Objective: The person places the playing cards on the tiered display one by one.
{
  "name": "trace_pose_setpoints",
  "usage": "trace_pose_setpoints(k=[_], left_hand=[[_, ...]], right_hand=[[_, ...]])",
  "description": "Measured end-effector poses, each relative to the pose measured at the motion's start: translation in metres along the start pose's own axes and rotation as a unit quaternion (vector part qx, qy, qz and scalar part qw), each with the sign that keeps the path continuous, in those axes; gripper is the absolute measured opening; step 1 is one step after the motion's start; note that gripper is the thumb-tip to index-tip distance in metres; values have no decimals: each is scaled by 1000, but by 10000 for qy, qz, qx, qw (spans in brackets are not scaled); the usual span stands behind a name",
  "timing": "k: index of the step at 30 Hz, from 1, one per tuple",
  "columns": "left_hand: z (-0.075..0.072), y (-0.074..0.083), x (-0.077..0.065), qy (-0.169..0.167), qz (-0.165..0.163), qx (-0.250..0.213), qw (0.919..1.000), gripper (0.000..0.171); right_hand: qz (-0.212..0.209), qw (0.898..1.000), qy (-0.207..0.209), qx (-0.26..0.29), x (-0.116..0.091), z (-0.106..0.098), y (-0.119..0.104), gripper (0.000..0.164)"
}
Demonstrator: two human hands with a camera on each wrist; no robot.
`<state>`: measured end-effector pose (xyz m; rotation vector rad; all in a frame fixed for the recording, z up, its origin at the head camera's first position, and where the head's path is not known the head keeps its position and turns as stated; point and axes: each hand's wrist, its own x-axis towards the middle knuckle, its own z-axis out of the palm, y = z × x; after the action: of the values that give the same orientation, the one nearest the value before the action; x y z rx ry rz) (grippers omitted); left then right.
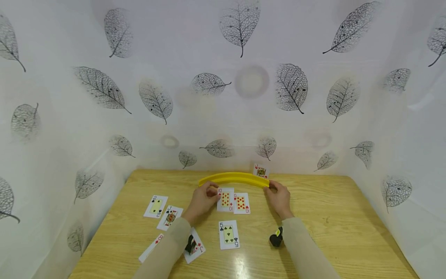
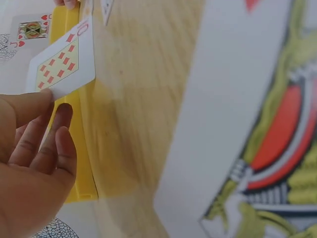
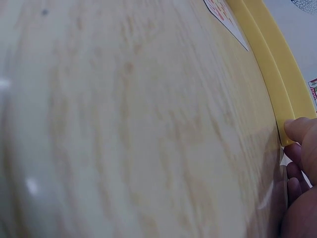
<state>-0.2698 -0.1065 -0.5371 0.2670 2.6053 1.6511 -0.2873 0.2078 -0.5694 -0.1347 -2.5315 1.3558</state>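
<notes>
My left hand (image 1: 203, 199) pinches the ten of diamonds (image 1: 225, 199) between thumb and fingers, just in front of a yellow curved card holder (image 1: 233, 177). In the left wrist view the card (image 2: 58, 62) is tilted, partly covering the holder (image 2: 81, 148). My right hand (image 1: 280, 198) grips the holder's right end; in the right wrist view the thumb (image 3: 299, 130) presses on that end. Beside the ten of diamonds lies the ten of hearts (image 1: 241, 203). Behind the holder's right part is a jack of hearts (image 1: 261, 171), its lower edge hidden.
Nearer on the wooden table (image 1: 331, 217) lies the five of clubs (image 1: 228, 234). To the left are the two of spades (image 1: 155, 206), a jack of spades (image 1: 170, 217), a partly hidden eight of diamonds (image 1: 151, 248) and a jack of diamonds (image 1: 198, 248). Leaf-patterned cloth (image 1: 223, 116) surrounds the table.
</notes>
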Motion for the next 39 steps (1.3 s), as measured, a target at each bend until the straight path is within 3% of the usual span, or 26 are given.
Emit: trace_pose_setpoints(k=[4,14,23,32,39], left_hand=[[0,1,3,-50,126,-290,9995,27],[9,14,13,217,431,-79,9988,13],[23,30,24,32,762,-307,9966,14],[39,36,35,254,1151,69,9930,14],[46,41,38,435,1108,423,9920,19]], right_hand=[[-56,10000,75,-24,0,0,0,42],[61,10000,-23,-23,1,-2,0,42],[-5,10000,67,-62,1,-5,0,43],[-50,10000,41,-55,0,-3,1,43],[-57,10000,22,-39,0,-1,1,43]])
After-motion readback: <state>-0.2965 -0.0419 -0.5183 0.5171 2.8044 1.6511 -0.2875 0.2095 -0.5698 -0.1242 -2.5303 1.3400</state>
